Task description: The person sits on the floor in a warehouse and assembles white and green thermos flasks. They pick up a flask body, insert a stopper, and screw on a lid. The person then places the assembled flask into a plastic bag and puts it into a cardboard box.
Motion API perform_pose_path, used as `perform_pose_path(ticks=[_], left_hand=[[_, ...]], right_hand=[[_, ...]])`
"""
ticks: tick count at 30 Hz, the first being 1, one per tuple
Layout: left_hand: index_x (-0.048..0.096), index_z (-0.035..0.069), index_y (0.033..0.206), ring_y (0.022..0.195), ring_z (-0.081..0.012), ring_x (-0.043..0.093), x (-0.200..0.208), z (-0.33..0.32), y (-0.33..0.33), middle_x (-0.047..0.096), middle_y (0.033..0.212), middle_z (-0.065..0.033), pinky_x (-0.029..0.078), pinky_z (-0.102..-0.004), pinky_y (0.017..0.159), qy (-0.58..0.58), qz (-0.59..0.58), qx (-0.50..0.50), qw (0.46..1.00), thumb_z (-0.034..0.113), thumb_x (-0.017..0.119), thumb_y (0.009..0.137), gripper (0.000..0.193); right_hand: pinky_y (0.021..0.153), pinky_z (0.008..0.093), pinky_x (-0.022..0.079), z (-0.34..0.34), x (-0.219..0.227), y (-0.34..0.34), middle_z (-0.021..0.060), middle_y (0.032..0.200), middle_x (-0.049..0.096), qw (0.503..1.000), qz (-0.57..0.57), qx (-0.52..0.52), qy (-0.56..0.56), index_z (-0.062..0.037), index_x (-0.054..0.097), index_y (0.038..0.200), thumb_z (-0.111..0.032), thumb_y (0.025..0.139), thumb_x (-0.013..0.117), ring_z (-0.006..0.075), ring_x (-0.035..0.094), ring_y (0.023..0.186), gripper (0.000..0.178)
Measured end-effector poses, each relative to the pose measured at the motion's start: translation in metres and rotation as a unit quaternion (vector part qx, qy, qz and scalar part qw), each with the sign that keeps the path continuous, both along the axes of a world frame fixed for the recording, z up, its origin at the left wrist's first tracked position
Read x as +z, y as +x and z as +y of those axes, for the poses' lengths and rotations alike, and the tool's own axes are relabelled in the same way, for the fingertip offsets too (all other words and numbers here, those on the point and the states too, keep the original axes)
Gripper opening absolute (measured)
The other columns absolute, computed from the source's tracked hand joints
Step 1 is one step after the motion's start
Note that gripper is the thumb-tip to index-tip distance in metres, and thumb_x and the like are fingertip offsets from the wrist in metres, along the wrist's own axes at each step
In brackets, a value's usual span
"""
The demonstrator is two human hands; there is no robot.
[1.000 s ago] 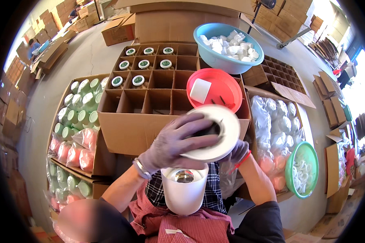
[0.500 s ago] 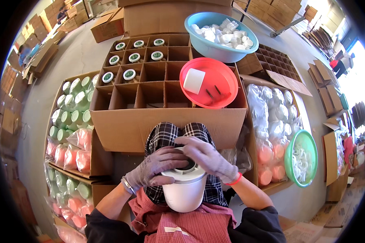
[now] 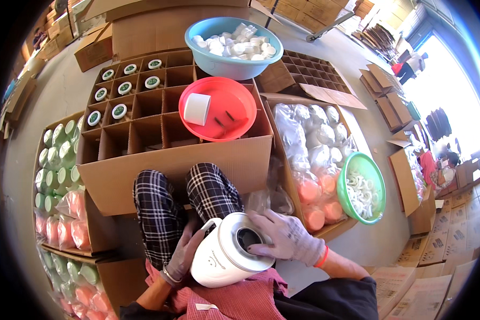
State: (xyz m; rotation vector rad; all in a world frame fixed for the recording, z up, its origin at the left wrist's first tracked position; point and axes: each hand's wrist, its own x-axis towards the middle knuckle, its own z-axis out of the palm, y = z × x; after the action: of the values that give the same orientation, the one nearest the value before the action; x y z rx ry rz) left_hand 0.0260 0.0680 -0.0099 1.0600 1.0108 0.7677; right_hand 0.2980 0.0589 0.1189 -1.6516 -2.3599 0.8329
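A white jug point(image 3: 216, 262) with a side handle and a printed smiley lies tilted in my lap, its round mouth with a dark inside turned up to the right. My gloved left hand point(image 3: 182, 255) holds it from the left, close below the handle point(image 3: 211, 223). Over the rim point(image 3: 234, 234) reaches my gloved right hand point(image 3: 290, 238), its thumb across the dark opening and its fingers along the far side, gripping the top. Whether a small part sits under those fingers is hidden.
Before my knees stands a divided carton point(image 3: 170, 173) with several green-and-white-topped items in its cells. A red basin point(image 3: 242, 106) with a white cylinder and a blue basin point(image 3: 197, 56) of white caps rest on it. Bagged parts fill cartons on both sides; a green basin point(image 3: 376, 181) holds white rings.
The jug has turned and tilted to the right, showing its handle and smiley. My left hand has left the top for its side. My knees have parted, and the view has swung right.
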Motion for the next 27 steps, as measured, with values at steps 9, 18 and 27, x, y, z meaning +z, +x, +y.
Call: perform_pose_path(ticks=[9, 18, 27], left_hand=[[0.063, 0.0, 0.11, 0.078, -0.0104, 0.061, 0.015, -0.011, -0.019, 0.066, 0.088, -0.0037, 0.051, -0.0248, 0.069, -0.035, 0.033, -0.064, 0.997, 0.022, 0.058, 0.097, 0.026], [0.07, 0.004, 0.114, 0.099, -0.0323, 0.071, 0.099, 0.029, 0.009, 0.073, 0.108, -0.0155, 0.055, -0.0383, 0.09, 0.63, 0.307, -0.08, 0.709, 0.037, 0.063, 0.09, 0.042], [0.068, 0.002, 0.093, 0.104, -0.0377, 0.066, 0.103, 0.041, 0.015, 0.072, 0.104, -0.0176, 0.047, -0.0444, 0.1, 0.504, 0.237, -0.04, 0.829, 0.015, 0.059, 0.082, 0.019]], right_hand=[[0.11, 0.053, 0.032, -0.029, -0.048, 0.014, 0.0224, 0.138, 0.048, 0.98, 0.101, 0.001, 0.174, -0.0035, 0.051, 0.137, -0.039, 0.094, 0.053, 0.0429, 0.045, 0.127, 0.056], [0.118, 0.0395, 0.024, -0.018, -0.081, -0.015, 0.0204, 0.152, 0.034, 0.806, 0.523, -0.256, -0.105, 0.0008, 0.037, 0.147, -0.03, 0.101, 0.049, 0.0304, 0.033, 0.142, 0.056], [0.112, 0.0361, 0.033, 0.004, -0.095, -0.017, 0.0166, 0.139, 0.045, 0.781, 0.568, -0.242, -0.091, -0.0019, 0.043, 0.14, -0.034, 0.106, 0.037, 0.0217, 0.044, 0.131, 0.048]])
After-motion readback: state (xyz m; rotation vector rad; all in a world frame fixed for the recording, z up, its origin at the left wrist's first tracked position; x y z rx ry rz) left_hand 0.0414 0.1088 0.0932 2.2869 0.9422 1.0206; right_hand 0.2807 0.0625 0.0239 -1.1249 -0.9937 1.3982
